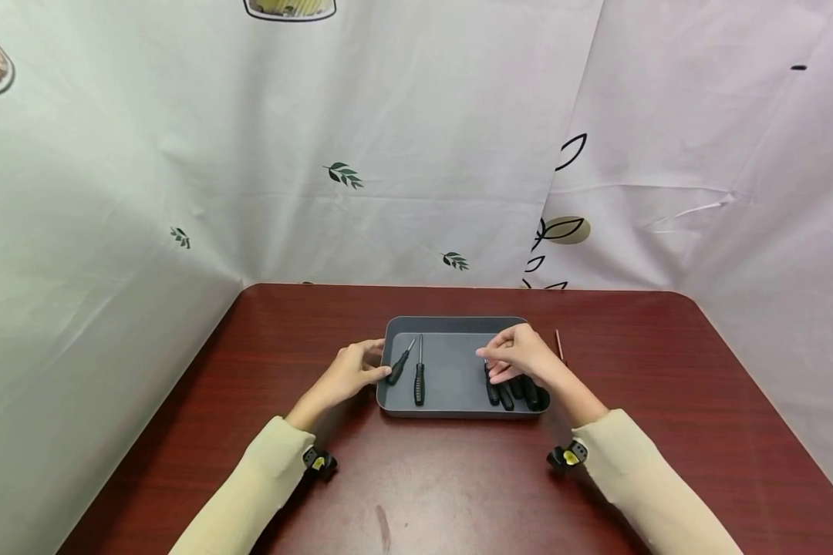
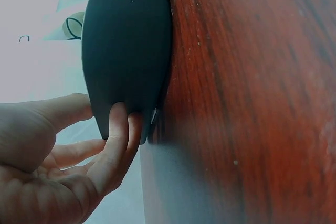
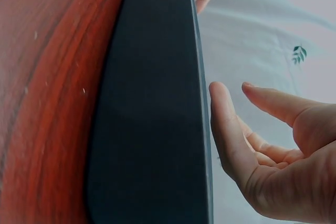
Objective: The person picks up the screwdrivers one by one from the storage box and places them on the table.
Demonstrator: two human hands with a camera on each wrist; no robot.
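Observation:
A grey tray (image 1: 451, 412) lies on the table with several black-handled screwdrivers in it. Two of them, a slanted screwdriver (image 1: 400, 365) and an upright-pointing screwdriver (image 1: 419, 383), lie apart in its left part. The other dark handles (image 1: 505, 396) are grouped at the right, partly hidden by my right hand. My left hand (image 1: 352, 370) grips the tray's left end, thumb at the rim and fingers against the outer wall (image 2: 126, 51). Over the right group hovers my right hand (image 1: 522, 354), fingers bent; the right wrist view shows thumb and forefinger apart with nothing between them.
A thin reddish rod (image 1: 559, 345) lies right of the tray, partly behind the right hand. White printed cloth (image 1: 423, 154) hangs behind and beside the dark red wooden table (image 1: 305, 324).

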